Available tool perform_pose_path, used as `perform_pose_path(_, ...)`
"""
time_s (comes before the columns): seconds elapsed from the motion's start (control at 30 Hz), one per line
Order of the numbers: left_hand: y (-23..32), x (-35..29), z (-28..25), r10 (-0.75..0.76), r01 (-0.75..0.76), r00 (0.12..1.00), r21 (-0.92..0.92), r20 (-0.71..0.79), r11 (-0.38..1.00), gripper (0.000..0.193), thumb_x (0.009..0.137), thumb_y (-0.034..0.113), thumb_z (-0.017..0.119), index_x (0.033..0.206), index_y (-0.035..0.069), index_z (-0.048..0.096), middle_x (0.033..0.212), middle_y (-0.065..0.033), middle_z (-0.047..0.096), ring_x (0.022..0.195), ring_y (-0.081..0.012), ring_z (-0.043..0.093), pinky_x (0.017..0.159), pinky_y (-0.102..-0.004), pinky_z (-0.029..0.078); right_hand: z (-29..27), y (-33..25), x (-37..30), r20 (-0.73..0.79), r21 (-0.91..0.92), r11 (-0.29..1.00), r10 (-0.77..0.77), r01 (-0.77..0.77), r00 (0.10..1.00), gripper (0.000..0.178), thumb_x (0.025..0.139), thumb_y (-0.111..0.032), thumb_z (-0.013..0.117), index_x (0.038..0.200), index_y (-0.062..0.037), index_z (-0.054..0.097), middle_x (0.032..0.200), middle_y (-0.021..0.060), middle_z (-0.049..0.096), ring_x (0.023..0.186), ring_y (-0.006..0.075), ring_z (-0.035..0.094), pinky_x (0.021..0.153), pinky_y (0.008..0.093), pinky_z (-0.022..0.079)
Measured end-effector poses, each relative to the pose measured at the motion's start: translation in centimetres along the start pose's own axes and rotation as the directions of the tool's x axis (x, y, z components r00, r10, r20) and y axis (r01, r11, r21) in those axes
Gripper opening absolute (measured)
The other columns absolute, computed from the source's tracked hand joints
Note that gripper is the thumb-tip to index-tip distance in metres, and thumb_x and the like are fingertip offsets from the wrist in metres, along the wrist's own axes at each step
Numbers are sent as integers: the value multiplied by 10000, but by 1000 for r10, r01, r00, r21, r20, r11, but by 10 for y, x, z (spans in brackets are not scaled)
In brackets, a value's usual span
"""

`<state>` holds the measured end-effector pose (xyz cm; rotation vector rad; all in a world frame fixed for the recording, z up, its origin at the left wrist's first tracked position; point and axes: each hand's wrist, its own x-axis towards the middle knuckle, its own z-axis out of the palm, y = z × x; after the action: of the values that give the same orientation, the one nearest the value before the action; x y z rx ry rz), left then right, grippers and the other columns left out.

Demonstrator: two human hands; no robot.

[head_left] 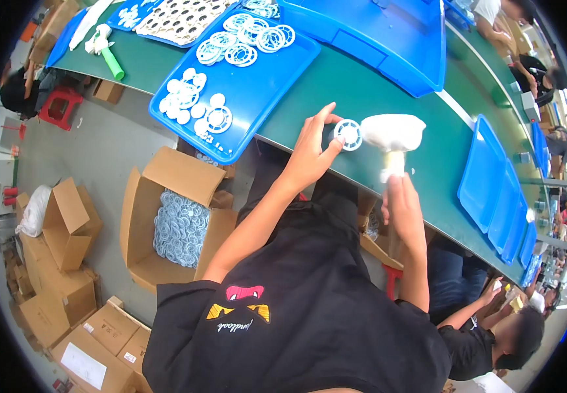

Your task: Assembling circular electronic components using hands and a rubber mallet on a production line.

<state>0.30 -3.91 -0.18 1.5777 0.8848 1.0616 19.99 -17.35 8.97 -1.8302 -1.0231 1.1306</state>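
Over the green tabletop [296,98], my left hand [311,147] grips a small white spoked plastic wheel [349,135], thumb on its near side. To its right, a mallet [395,132] with a white wrapped-looking head is raised, slightly blurred. My right hand [401,204] is closed round its handle below the head. Left of my left hand lies a blue tray [257,92] with spoked white rings [241,55] at its far end. Nearer on the tray are small white round caps [182,98] and one wheel [218,119].
A large blue bin [388,59] stands behind my hands, and stacked blue trays [486,190] lie right. A green-handled tool [112,64] rests far left. Below left, an open carton [141,229] holds many pale blue-grey rings [182,229]. A co-worker [486,340] sits at lower right.
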Motion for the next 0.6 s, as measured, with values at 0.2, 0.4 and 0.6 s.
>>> perform_pose_path(0.2, 3, -1, -1, 24, -27, 999, 93, 33, 995, 828, 927, 269, 774, 1598, 29, 353, 1412, -146, 569, 1381, -311, 486, 1206, -465, 328, 10, -3, -9, -150, 214, 971, -75, 107, 986, 348, 1147, -365, 439, 1047, -44, 531, 744, 0, 528, 547, 78, 485, 486, 257, 411)
perform_pose_path(0.4, 0, -2, -2, 31, -36, 998, 99, 51, 994, 877, 912, 276, 787, 1618, 33, 327, 1452, -153, 564, 1409, -324, 471, 1210, -469, 325, -4, 3, -6, -77, 63, 994, -85, 90, 993, 366, 1149, -384, 399, 1171, -45, 533, 766, 28, 527, 518, 83, 474, 451, 240, 394)
perform_pose_path(0.6, 2, -1, 2, 64, -65, 998, 171, 12, 983, 865, 924, 310, 763, 1611, 13, 329, 1424, -154, 581, 1353, -336, 500, 1179, -462, 341, 1, 4, 8, -34, 105, 994, 45, -41, 998, 406, 1139, -449, 402, 1123, -64, 533, 735, 4, 511, 507, 81, 461, 431, 243, 386)
